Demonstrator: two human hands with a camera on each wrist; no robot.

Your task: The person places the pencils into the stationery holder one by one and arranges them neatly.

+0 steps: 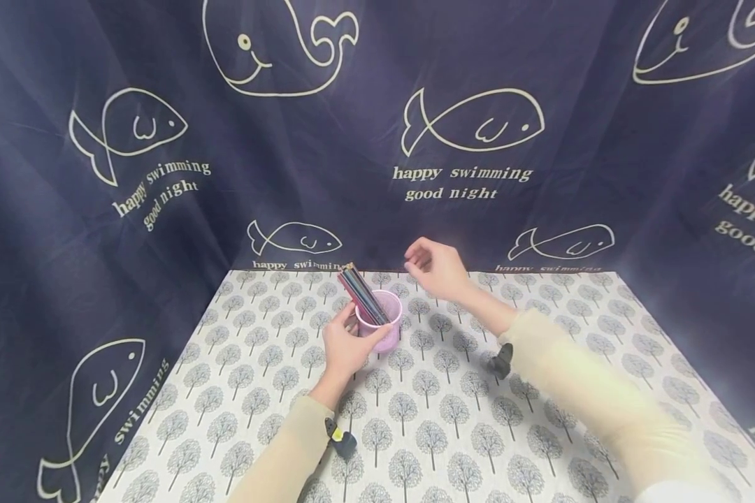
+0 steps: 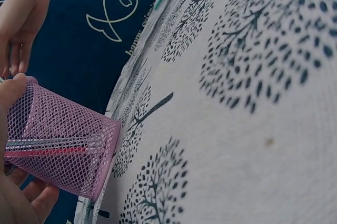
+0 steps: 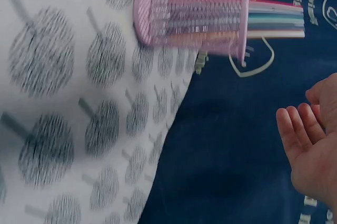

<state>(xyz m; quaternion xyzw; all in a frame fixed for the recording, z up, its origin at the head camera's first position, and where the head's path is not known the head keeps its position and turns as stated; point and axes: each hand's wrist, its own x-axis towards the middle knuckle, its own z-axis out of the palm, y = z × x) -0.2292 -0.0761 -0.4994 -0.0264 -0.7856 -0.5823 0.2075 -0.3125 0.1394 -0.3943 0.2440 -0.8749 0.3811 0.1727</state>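
A pink mesh pen cup point(image 1: 388, 342) stands near the far side of the table, holding several coloured pencils point(image 1: 360, 292) that lean left over its rim. My left hand point(image 1: 346, 346) grips the cup from the left, its thumb at the front rim and its fingers behind. In the left wrist view the mesh cup point(image 2: 68, 134) shows red and grey pencils through its wall. Up and to the right, apart from the cup, hovers my right hand point(image 1: 439, 269), fingers loosely bent and holding nothing. The right wrist view shows the pencil ends point(image 3: 276, 20) sticking out past the rim.
A white tablecloth point(image 1: 428, 433) printed with grey trees covers the table. Right behind its far edge hangs a dark blue curtain point(image 1: 352, 175) with fish and whale drawings, which also runs along both sides.
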